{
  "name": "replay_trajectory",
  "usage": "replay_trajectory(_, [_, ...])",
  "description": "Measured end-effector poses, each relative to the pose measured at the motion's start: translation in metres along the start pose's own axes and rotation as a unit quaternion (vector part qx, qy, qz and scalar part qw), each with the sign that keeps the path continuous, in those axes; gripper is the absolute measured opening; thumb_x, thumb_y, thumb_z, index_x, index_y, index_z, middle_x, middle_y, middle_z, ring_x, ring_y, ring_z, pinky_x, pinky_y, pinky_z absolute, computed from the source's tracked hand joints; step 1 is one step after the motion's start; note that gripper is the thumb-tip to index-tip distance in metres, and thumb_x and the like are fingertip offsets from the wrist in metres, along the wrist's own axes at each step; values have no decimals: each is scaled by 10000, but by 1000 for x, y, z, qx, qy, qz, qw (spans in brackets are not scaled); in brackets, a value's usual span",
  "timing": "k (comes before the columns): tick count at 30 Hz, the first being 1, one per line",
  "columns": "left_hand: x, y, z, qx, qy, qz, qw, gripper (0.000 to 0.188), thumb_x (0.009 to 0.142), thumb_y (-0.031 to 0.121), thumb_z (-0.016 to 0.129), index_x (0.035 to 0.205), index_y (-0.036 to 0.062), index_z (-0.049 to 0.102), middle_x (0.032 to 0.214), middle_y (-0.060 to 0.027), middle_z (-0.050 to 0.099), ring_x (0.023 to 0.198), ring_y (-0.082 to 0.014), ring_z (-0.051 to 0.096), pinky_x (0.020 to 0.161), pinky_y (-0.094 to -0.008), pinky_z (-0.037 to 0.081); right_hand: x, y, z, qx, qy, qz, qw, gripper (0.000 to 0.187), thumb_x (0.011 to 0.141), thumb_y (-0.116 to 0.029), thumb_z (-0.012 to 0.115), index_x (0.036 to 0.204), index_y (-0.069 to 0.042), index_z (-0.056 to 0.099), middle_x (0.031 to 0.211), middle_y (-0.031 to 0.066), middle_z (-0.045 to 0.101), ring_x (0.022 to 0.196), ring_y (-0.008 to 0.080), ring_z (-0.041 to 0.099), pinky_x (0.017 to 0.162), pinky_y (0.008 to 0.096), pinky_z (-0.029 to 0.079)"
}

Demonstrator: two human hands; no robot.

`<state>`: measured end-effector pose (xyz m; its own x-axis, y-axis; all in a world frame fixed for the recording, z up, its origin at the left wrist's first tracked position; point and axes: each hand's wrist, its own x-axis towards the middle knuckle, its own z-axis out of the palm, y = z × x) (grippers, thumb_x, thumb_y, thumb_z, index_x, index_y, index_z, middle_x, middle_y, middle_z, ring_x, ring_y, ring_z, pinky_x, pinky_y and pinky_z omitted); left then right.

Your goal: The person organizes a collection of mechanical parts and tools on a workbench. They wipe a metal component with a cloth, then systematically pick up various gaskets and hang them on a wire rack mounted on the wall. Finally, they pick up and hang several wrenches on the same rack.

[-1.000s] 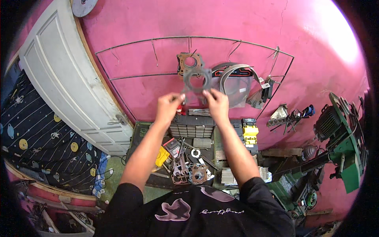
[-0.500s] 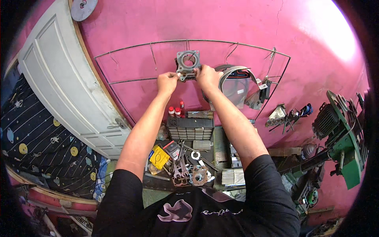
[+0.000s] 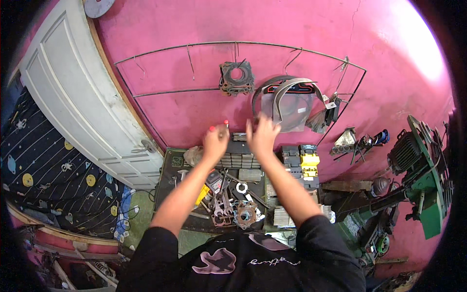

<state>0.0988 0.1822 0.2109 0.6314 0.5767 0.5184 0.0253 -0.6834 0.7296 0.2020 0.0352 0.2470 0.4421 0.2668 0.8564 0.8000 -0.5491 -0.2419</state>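
Observation:
A stack of dark engine gaskets (image 3: 237,86) with round centre holes hangs from a hook on the thin metal wall rack (image 3: 180,92). Below it, both my hands are raised over the bench, apart from the gaskets and from each other. My left hand (image 3: 216,142) is loosely curled in front of the red-capped bottles, thumb apart, with nothing seen in it. To its right, my right hand (image 3: 263,140) has thumb and fingers spread and is bare; motion blurs its fingertips. Just beyond it hang a curved grey belt (image 3: 278,102) and a clear plastic packet (image 3: 296,121).
Wrenches (image 3: 223,207), more gaskets (image 3: 246,214) and a yellow packet (image 3: 202,194) crowd the dark bench (image 3: 168,194). Black and yellow boxes (image 3: 309,165) stand at its right. A white door (image 3: 82,92) is at left, a green machine (image 3: 427,190) at far right.
Both hands have let go of the gasket stack and dropped from the rack toward the bench. The gaskets now hang on the hook by themselves. My view has shifted slightly.

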Motion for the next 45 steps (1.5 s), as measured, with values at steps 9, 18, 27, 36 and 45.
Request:
replay_trajectory(9, [-344, -93, 40, 198, -471, 113, 852, 699, 797, 480, 727, 1412, 216, 529, 1487, -5, 477, 1162, -352, 486, 898, -618, 379, -318, 49, -93, 30, -620, -171, 765, 919, 753, -466, 762, 1529, -212, 341, 1550, 61, 394, 1400, 340, 367, 1055, 730, 252])
replay_trajectory(18, [-348, -83, 46, 236, -456, 148, 845, 639, 679, 448, 811, 1236, 172, 661, 1362, 39, 592, 1095, -260, 514, 835, -538, 363, -373, 69, -90, -9, -577, -236, 782, 389, 958, -269, 488, 1326, -258, 613, 1409, 14, 522, 1316, 230, 434, 1050, 677, 286])
replay_trajectory(27, [-339, -80, 37, 196, -387, 146, 889, 297, 820, 343, 719, 1076, 194, 736, 1171, 53, 700, 1011, -219, 548, 780, -473, 352, -363, 67, -102, 4, -585, -190, 789, 380, 924, -277, 557, 1297, -273, 630, 1332, -22, 551, 1277, 231, 448, 1050, 651, 302])
replay_trajectory(36, [-321, -72, 32, 172, -304, 210, 913, 291, 790, 226, 718, 1066, 137, 736, 1083, 52, 719, 924, -169, 557, 805, -415, 369, -356, 67, -102, 33, -462, -195, 864, 371, 899, -248, 602, 1264, -210, 647, 1313, -43, 614, 1212, 189, 499, 999, 599, 335])
replay_trajectory(45, [-317, -80, 39, 136, -282, 265, 912, 131, 792, 207, 711, 878, 108, 720, 811, 15, 653, 914, -188, 567, 821, -439, 378, -354, 64, -102, 48, -389, -221, 893, 325, 852, -260, 655, 1165, -187, 709, 1156, -64, 686, 1117, 168, 551, 971, 559, 362])
